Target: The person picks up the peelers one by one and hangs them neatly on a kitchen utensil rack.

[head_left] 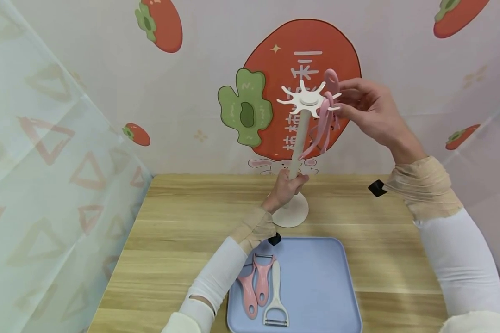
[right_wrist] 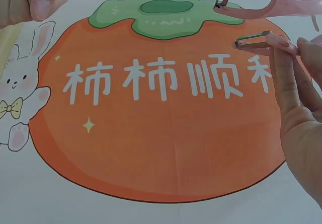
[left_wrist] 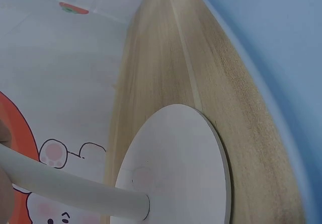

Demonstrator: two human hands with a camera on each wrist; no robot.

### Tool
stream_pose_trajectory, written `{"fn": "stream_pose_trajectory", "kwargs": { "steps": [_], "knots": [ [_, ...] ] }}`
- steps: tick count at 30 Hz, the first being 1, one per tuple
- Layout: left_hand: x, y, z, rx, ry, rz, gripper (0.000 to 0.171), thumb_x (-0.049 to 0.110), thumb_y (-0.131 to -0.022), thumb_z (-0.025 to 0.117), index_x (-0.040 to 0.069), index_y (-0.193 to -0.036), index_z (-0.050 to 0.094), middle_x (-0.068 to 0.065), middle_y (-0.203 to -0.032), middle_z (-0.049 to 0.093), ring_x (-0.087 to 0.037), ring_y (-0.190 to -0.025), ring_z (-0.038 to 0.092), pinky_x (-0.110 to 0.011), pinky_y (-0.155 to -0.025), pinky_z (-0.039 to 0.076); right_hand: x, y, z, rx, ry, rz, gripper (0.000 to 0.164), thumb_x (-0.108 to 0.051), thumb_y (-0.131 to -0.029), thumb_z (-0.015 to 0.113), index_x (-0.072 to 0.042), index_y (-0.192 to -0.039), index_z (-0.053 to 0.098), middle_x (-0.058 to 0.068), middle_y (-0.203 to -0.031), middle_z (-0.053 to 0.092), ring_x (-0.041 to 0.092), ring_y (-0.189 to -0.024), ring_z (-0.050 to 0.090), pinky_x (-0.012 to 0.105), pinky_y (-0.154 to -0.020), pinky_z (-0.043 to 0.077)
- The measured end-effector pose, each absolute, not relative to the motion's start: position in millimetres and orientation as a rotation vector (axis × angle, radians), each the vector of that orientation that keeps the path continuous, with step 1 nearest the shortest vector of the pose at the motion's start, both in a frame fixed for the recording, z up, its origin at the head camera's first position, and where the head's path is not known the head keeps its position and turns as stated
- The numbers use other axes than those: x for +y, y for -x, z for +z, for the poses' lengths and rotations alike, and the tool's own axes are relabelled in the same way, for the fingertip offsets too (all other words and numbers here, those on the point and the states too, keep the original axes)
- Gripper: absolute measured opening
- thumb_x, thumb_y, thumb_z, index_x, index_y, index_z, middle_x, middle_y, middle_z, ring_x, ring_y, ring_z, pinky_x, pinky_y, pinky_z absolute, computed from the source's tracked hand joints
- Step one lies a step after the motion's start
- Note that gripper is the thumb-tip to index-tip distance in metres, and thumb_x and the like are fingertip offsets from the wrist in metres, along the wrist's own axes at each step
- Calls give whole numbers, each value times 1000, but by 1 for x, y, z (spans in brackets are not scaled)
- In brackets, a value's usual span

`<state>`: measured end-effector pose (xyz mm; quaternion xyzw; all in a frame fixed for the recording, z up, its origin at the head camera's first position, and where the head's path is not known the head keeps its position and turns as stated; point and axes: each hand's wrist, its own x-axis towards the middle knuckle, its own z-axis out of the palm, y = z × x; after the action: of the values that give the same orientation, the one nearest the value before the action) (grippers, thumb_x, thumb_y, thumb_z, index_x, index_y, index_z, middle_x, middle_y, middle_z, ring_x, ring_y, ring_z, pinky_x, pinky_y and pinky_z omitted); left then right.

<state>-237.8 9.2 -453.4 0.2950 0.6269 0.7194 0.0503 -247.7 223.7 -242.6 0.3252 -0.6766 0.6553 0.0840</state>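
Two pink Y-peelers (head_left: 263,284) and a white Y-peeler (head_left: 276,277) lie on the blue tray (head_left: 316,286); beyond, the left hand (head_left: 286,187) grips the white hook stand (head_left: 302,136), the right hand (head_left: 372,108) pinching a pink peeler (head_left: 331,79) near its top, beside a hanging pink one (head_left: 323,121)

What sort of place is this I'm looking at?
Probably a staged tabletop workspace, rather than a working kitchen: there's a wooden table before a cartoon-fruit backdrop, with peelers laid out in a blue tray and a white hanging stand beyond it.
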Motion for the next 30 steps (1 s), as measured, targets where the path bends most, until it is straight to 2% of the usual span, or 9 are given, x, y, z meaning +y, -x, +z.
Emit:
{"fn": "stream_pose_trajectory", "kwargs": {
  "steps": [2, 5, 10, 16, 19, 26, 30],
  "knots": [
    [9, 239, -454, 1903, -908, 2194, 43, 8, -98, 55, -3, -59, 40, 7, -48, 32, -11, -42, 25, -27, -43, 19, 223, 248, -242, -2014, -992, 1958, 36, 13, -90, 65, 4, -125, 69, 9, -112, 77, 18, -92, 73, 19, -71, 58],
    [9, 239, -454, 1899, -914, 2198, 42, 7, -98, 54, -6, -61, 40, 7, -48, 33, -11, -42, 25, -27, -43, 19, 221, 249, -240, -2011, -1015, 1970, 36, 14, -90, 64, 5, -125, 69, 9, -113, 76, 18, -94, 74, 20, -72, 58],
    [9, 239, -452, 1883, -919, 2205, 40, 6, -98, 54, -1, -60, 41, 7, -48, 33, -11, -42, 26, -27, -43, 20, 217, 250, -239, -2014, -1038, 1988, 34, 15, -89, 66, 6, -121, 70, 11, -112, 74, 19, -99, 75, 23, -75, 60],
    [10, 239, -455, 1884, -909, 2202, 43, 6, -98, 55, 0, -58, 39, 6, -48, 33, -12, -41, 26, -28, -42, 19, 215, 251, -241, -2024, -1053, 1971, 34, 14, -89, 67, 7, -122, 71, 10, -110, 75, 18, -94, 75, 22, -73, 60],
    [10, 239, -456, 1888, -901, 2195, 39, 6, -98, 54, 1, -61, 42, 6, -48, 34, -12, -42, 26, -28, -42, 20, 215, 251, -243, -2030, -1063, 1959, 35, 14, -89, 67, 6, -123, 71, 9, -109, 75, 17, -88, 74, 21, -71, 59],
    [10, 238, -454, 1872, -907, 2205, 35, 6, -98, 54, -2, -66, 44, 6, -49, 34, -12, -42, 26, -27, -43, 20, 214, 252, -246, -2025, -1085, 1954, 34, 15, -90, 65, 6, -122, 71, 9, -102, 76, 16, -81, 72, 20, -69, 59],
    [10, 237, -454, 1866, -900, 2215, 40, 5, -98, 54, -3, -62, 41, 6, -49, 33, -11, -42, 26, -27, -43, 19, 212, 252, -247, -2030, -1094, 1952, 32, 14, -90, 65, 4, -121, 72, 9, -98, 76, 15, -80, 73, 20, -70, 59]
  ]
}}
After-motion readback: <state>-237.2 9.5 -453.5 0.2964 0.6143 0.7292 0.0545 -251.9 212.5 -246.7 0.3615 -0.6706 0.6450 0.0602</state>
